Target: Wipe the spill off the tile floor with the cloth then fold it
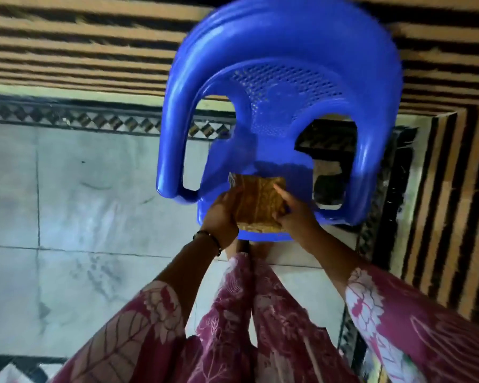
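No legible writing; folded cloth [256, 204] on blue chair [282, 87] seat, left hand [221, 214] and right hand [293, 214] gripping its edges, fingers curled.

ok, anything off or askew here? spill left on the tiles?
Nothing stands out. The folded cloth lies on the blue chair seat, both hands on it. The tile floor shows only faint grey streaks, no clear puddle; blur makes it hard to tell.

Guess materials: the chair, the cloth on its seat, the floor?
Chair: moulded plastic, glossy blue; sign is the sheen, rounded one-piece arms and a perforated back.
Cloth: woven or knitted fabric, matte brownish-yellow, lying folded in layers on the seat; the weave is too blurred to name.
Floor: probably glazed or polished tile, pale and marbled, with grout lines and a patterned border.
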Available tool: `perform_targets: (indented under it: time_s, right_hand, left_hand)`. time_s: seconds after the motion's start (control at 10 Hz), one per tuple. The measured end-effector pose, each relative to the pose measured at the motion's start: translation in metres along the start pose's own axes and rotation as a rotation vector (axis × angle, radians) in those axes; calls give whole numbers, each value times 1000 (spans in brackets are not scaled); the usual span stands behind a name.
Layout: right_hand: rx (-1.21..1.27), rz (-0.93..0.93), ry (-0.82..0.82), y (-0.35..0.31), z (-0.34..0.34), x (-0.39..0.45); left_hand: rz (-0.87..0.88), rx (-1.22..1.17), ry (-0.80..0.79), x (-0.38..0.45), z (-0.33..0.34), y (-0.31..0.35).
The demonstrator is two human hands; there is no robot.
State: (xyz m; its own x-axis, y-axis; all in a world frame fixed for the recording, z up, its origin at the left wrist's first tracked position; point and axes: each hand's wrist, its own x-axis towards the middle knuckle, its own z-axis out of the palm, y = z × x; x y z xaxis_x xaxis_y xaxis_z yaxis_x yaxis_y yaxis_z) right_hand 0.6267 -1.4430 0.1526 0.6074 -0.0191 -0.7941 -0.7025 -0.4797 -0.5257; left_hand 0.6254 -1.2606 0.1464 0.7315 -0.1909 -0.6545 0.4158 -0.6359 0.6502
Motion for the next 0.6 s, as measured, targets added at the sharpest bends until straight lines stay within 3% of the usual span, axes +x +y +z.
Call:
perform_targets:
  time_s: [0.2, 0.3, 0.4, 0.5, 0.6]
  right_hand:
    - [48, 36, 23, 23, 18, 2]
    - [-127, -38, 80, 39, 22, -6]
    - [-407, -15, 9, 44, 18, -11]
    - [-498, 15, -31, 40, 12, -13]
    - [-436, -12, 20, 18, 3, -15]
  left_hand:
    - [-46, -72, -57, -1, 13, -12]
    - [-21, 17, -56, -11, 17, -16]
    - [-109, 139, -62, -21, 15, -15]
    - [-172, 253, -111, -26, 12, -12]
    - [-191, 224, -82, -28, -2, 1]
